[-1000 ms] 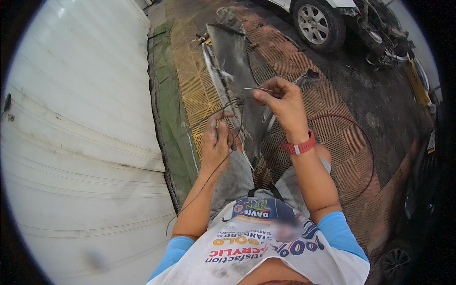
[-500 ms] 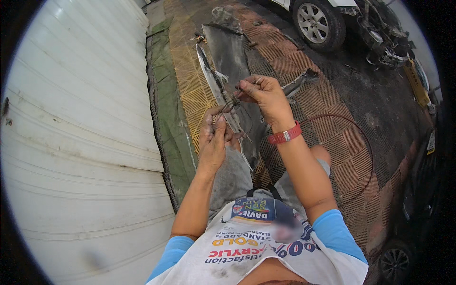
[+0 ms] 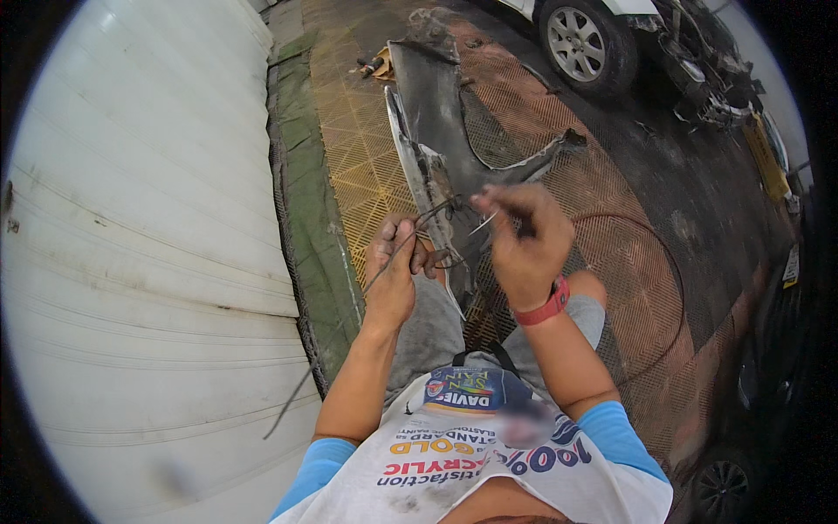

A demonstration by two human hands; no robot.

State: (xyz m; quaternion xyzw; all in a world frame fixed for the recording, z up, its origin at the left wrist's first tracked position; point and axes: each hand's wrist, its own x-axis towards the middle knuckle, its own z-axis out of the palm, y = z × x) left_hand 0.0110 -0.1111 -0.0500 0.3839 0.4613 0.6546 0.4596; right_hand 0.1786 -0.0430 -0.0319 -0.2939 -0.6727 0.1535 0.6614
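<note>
My left hand [image 3: 397, 266] is closed around a thin dark wire [image 3: 349, 297], its thumb pressed against the fingers. One long end of this wire trails down to the left past my forearm; the other runs up to the right toward my right hand [image 3: 531, 231]. That hand, slightly blurred, pinches near the wire's upper end, where a thin stretch glints pale beside the fingertips. Beneath both hands lies a dark grey car fender [image 3: 436, 109] with a white edge and a curved arch, its inner side up. My hands cover part of it.
A white corrugated wall [image 3: 148, 253] rises on the left, with a green cloth [image 3: 305, 175] along its foot. Yellow and red grid tiles [image 3: 349, 131] cover the floor. A dark red hose [image 3: 672, 253] curves on the right. A car wheel [image 3: 580, 44] stands at the far right.
My right hand has moved right and down, away from my left. The wire's long end now shows trailing to the lower left. The fender appears shifted slightly right.
</note>
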